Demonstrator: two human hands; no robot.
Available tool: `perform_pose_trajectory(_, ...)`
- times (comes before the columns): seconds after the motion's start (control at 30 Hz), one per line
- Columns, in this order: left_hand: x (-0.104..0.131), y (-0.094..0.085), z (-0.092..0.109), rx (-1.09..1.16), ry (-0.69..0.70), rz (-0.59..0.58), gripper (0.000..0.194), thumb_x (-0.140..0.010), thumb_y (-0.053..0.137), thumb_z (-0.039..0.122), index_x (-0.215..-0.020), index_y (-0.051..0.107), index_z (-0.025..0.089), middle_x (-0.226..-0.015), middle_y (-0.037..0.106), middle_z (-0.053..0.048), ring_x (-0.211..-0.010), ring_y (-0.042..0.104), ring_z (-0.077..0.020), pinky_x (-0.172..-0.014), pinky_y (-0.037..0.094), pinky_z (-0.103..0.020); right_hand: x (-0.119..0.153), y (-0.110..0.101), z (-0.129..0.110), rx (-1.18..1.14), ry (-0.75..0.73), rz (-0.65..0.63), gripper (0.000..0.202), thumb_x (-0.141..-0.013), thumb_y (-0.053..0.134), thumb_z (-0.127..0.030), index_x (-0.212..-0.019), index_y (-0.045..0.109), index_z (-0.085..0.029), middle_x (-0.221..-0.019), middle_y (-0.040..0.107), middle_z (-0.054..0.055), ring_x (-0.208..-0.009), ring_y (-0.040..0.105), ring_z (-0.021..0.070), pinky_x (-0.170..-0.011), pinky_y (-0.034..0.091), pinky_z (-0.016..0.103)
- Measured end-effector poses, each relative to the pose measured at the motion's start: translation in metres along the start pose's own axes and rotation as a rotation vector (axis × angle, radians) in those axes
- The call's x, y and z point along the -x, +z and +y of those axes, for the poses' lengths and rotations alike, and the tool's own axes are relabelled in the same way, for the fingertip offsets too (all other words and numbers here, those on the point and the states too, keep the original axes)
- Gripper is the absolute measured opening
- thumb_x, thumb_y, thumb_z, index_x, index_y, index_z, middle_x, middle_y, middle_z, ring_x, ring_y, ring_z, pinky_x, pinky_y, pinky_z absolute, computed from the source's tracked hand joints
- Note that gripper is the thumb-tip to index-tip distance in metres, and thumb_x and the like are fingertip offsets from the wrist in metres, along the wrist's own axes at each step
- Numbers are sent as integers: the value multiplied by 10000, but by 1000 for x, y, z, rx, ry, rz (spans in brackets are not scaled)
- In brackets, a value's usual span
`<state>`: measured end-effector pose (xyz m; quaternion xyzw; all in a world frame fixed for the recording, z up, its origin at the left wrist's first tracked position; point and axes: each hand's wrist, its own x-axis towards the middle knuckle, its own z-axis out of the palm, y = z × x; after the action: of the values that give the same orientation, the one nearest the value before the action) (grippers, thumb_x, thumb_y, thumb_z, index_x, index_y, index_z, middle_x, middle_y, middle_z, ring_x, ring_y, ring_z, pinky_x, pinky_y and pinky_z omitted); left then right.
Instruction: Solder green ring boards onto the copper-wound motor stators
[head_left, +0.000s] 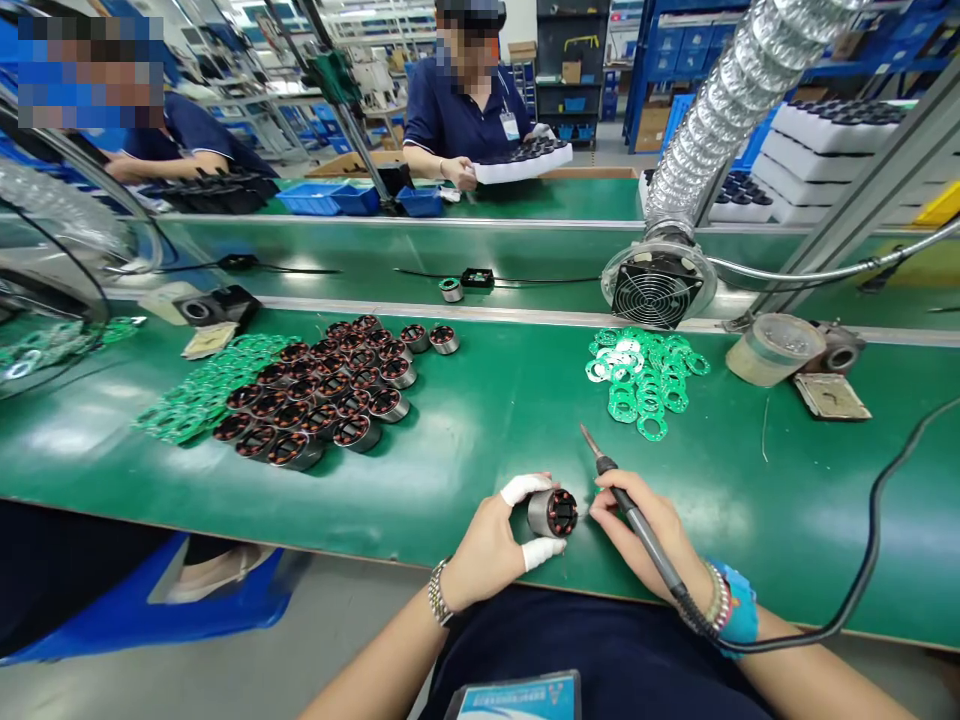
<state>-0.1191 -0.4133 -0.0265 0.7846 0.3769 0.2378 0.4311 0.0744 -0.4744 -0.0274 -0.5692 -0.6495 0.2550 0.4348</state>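
Near the front edge of the green bench, my left hand (491, 545) is closed around a motor stator (541, 514), a steel ring with copper windings. White tape or finger cots cover its thumb and a finger. The stator lies tilted, its wound end toward my right hand. My right hand (652, 530) holds a soldering iron (636, 520) across the palm, its tip pointing up and left, apart from the stator. The thumb and fingertips of this hand come together beside the stator; whatever they may pinch is too small to make out.
Several stators (322, 390) stand grouped at left beside green ring-shaped circuit boards (217, 385). More ring boards (649, 375) lie ahead right, below a fume fan (660, 285). A round tub (775, 350) and a soldering iron stand (836, 350) are at right. A co-worker (469, 110) holds a white tray opposite.
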Motion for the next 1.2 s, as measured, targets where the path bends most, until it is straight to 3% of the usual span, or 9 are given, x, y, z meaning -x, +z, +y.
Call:
perform_pose_trajectory(0.2,-4,9,9,-46,164,35,419,-669,636,87,-1049,494,193,-1049,585,-79,-972,571,-201,-864,467,-354,7,-9,6,141,-129,-13,210,-837,499,-119,-1029,523,-202,-829,613,48,-713,591,148,-671,494,265)
perform_pose_trajectory(0.37,-15,4,0,-27,192,-23,403,-683,593,63,-1051,507,202,-1089,564,-88,-978,571,-201,-848,476,-351,8,-47,12,149,-151,29,152,-850,518,-155,-972,600,-194,-770,629,42,-670,584,140,-627,490,259)
perform_pose_trajectory(0.53,-24,3,-3,5,207,-54,389,-684,595,73,-1043,524,204,-1099,565,-93,-992,574,-210,-863,471,-368,15,-75,19,113,-102,7,238,-830,561,-231,-1062,610,-215,-886,691,50,-821,637,185,-744,514,298)
perform_pose_trajectory(0.63,-26,4,-5,22,208,-63,404,-681,603,73,-1055,518,201,-1100,566,-95,-990,576,-210,-864,472,-374,17,-76,22,115,74,10,168,-826,550,-263,-959,645,-224,-885,701,30,-800,657,176,-728,529,271)
perform_pose_trajectory(0.73,-26,4,-8,28,213,-74,413,-683,602,66,-1062,513,204,-1097,568,-91,-997,572,-206,-860,471,-367,15,-75,23,66,168,-70,151,-816,552,-275,-919,645,-216,-873,699,20,-768,659,158,-681,537,232)
perform_pose_trajectory(0.9,-27,4,-9,32,212,-76,403,-690,605,73,-1060,516,207,-1087,574,-87,-995,572,-202,-850,472,-357,9,-75,22,29,146,-151,134,-813,557,-260,-897,651,-212,-864,695,12,-766,656,139,-707,537,220)
perform_pose_trajectory(1.2,-27,4,-9,37,214,-66,390,-690,602,88,-1051,513,203,-1080,577,-93,-979,577,-204,-839,474,-368,9,-76,25,69,113,-181,155,-817,557,-270,-927,654,-220,-894,696,25,-792,664,159,-712,545,253)
